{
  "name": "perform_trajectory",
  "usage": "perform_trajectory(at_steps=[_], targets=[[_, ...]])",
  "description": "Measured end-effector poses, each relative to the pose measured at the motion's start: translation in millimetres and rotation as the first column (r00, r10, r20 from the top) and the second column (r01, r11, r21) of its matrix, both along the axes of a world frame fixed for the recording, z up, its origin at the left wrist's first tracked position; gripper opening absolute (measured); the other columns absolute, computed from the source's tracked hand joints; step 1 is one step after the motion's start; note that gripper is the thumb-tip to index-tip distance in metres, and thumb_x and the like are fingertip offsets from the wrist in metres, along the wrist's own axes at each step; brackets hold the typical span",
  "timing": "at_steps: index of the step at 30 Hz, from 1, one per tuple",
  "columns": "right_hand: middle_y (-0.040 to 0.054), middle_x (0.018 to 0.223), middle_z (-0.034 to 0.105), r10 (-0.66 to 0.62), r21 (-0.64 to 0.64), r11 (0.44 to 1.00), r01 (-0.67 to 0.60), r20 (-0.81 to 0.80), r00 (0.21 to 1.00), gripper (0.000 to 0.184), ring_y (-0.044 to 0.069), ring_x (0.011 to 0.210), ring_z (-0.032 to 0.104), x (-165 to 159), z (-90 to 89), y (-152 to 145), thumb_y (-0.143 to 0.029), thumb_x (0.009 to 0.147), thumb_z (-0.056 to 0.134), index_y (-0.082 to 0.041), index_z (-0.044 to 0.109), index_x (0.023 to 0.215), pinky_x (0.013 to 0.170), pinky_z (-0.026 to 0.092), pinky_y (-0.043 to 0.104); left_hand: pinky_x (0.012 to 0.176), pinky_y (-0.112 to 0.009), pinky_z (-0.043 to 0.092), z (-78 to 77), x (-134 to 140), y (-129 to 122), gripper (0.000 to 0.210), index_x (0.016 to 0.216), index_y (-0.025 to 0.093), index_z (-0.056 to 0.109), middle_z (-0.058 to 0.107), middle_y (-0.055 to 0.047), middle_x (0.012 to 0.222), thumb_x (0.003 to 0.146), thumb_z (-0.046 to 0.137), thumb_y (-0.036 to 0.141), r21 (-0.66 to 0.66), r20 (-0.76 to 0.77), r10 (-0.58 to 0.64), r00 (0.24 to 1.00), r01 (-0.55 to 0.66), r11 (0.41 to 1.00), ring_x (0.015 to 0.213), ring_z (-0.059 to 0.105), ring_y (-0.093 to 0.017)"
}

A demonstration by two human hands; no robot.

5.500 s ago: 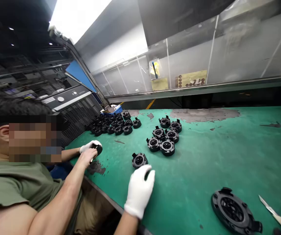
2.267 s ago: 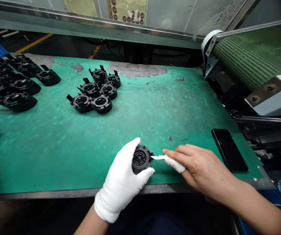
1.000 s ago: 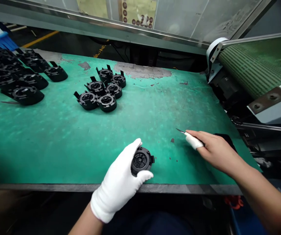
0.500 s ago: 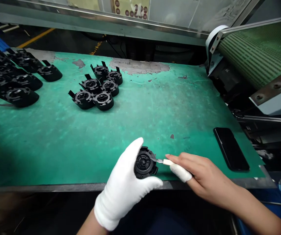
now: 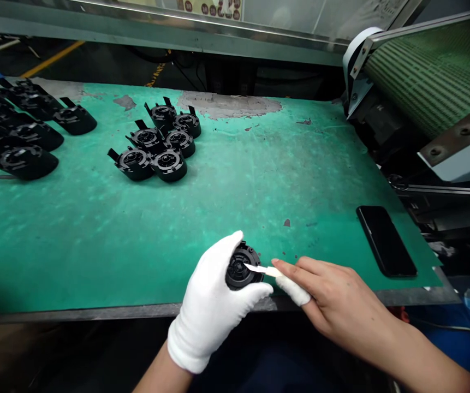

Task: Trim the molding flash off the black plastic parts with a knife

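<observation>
Closest to the viewer, at the front edge of a worn green work table [image 5: 259,180], the person's left hand [image 5: 212,305], in a white glove, grips a small round black plastic part [image 5: 241,267] between thumb and fingers, its ribbed face turned up and toward the camera. The bare right hand [image 5: 337,300], one fingertip wrapped in white, pinches a thin pale blade [image 5: 259,269] whose tip lies on the face of the part, just right of its centre. Part and blade sit just above the table's metal front rim, low in the middle of the view. To the right, lying flat near the table's right edge and apart from the hands, is a black phone [image 5: 386,240], screen dark. Further back, left of centre, a tight cluster of six similar black parts [image 5: 156,143] sits on the mat, several touching one another, with small tabs sticking out. At the far left is a larger group of black parts [image 5: 17,131], partly cut off by the frame edge. On the right side a green ridged conveyor belt [image 5: 427,82] slopes up over a white roller, with a grey metal bracket [image 5: 459,150] in front of it. Along the back runs a metal rail [image 5: 177,27] beneath clear panels.
</observation>
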State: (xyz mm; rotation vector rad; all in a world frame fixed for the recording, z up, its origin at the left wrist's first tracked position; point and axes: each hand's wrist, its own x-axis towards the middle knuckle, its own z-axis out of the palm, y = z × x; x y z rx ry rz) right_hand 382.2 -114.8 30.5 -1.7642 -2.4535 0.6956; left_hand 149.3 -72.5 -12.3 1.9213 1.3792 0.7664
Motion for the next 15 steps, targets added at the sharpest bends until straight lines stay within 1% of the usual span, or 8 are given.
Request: perform_trajectory(at_steps=[5,10,15], targets=[[0.0037,0.096,0.062,0.002,-0.011,1.000,-0.002,-0.001,1.000,0.059,0.024,0.083,0.064,0.5,0.9,-1.7,-0.012,0.095,0.042,-0.031,0.045,0.151,0.069,0.046,0.038,0.114,-0.046,0.048,0.6,-0.3,0.3,0.080,0.146,0.027,0.042,0.058,-0.009,0.142,0.080,0.079,0.051,0.021,0.011,-0.012,1.000,0.012,1.000,0.130,0.058,-0.029],[0.0041,0.093,0.061,-0.011,0.036,0.999,0.009,0.041,0.999,0.058,0.024,0.080,0.062,0.7,-2.7,-6.8,-0.013,0.095,0.043,-0.029,0.045,0.151,0.067,0.044,0.037,0.114,-0.046,0.048,0.6,0.5,0.0,0.079,0.145,0.026,0.043,0.059,-0.009,0.141,0.080,0.079,0.051,0.026,0.021,-0.014,1.000,0.013,1.000,0.130,0.059,-0.028],[0.0026,0.092,0.061,-0.049,0.090,0.995,0.042,0.077,0.996,0.054,0.022,0.079,0.062,-5.1,-2.5,-9.7,-0.016,0.096,0.045,-0.031,0.049,0.148,0.065,0.042,0.036,0.113,-0.046,0.048,-2.8,1.1,-0.2,0.080,0.146,0.025,0.043,0.059,-0.009,0.141,0.080,0.079,0.051,0.051,0.032,-0.006,0.999,0.005,0.999,0.129,0.059,-0.028]])
